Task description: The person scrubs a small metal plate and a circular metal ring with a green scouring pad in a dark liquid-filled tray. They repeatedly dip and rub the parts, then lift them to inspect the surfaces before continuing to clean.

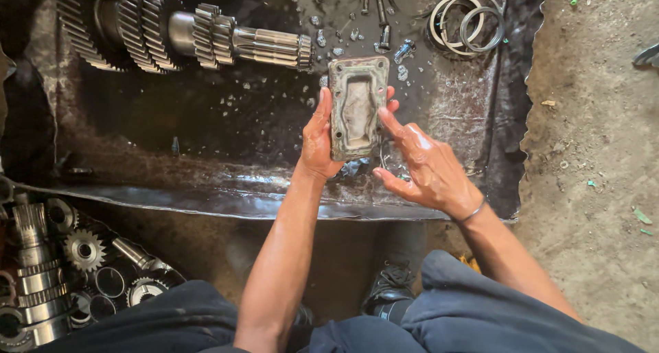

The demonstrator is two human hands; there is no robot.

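- The person squats over a shallow, dark, oily tray (206,198) and holds a rectangular metal cover plate (357,106) upright above it, between both hands
- The left hand (318,137) clasps the plate's left edge, thumb on the front rim and fingers wrapped behind; the right hand (425,168) is half open, its thumb pressing the plate's right edge, a few fingertips showing behind that edge and the other fingers loose and curled below
- Both hands shine wet, so I reckon the plate could slip out of that light hold and drop into the tray
- If it fell it might knock the small bolts (381,13) and bits lying just beyond it, or splash the dirty liquid about
- The long gear shaft (185,30) lies well to the left of the plate, the loose metal rings (469,20) up to the right; neither touches it
- The plate looks grimy and grey, with a raised rim, bolt holes along its edge and a sunken oblong middle
- More gears (82,250) sit by the person's left knee
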